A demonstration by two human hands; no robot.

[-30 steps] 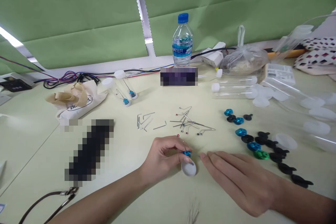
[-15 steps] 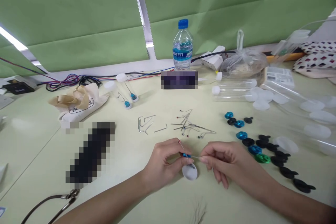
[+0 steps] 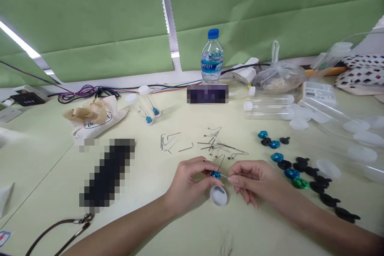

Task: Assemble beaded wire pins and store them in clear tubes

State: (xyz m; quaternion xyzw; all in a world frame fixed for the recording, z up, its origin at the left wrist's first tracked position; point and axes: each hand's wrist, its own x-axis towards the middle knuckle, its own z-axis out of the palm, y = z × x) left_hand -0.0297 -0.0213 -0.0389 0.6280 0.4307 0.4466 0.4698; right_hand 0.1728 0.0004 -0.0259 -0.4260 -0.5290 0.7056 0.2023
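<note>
My left hand point(image 3: 192, 182) is closed, with thumb and fingers pinching a small shiny blue metal piece point(image 3: 215, 175). A thin bent wire point(image 3: 221, 163) rises from that piece. Just below the fingertips is a round white cap point(image 3: 219, 196) with dark marks inside; whether it is joined to the blue piece I cannot tell. My right hand point(image 3: 250, 180) pinches a thin metal rod point(image 3: 224, 176) whose far end meets the blue piece. Beyond the hands lie several bent wires with small beaded ends point(image 3: 219, 144) and several L-shaped hex keys point(image 3: 169, 143).
Several blue, black and green metal pieces point(image 3: 300, 183) lie to the right, near clear tubes point(image 3: 270, 107) and white caps point(image 3: 328, 168). Two capped tubes point(image 3: 151, 104) stand left of a water bottle point(image 3: 212, 62). A cloth pouch point(image 3: 100, 120) and cables point(image 3: 81, 94) occupy the back left.
The bent wire on the blue piece has swung from leaning left to leaning right. Both hands keep their pinches and stay close together. The whole view has shifted slightly.
</note>
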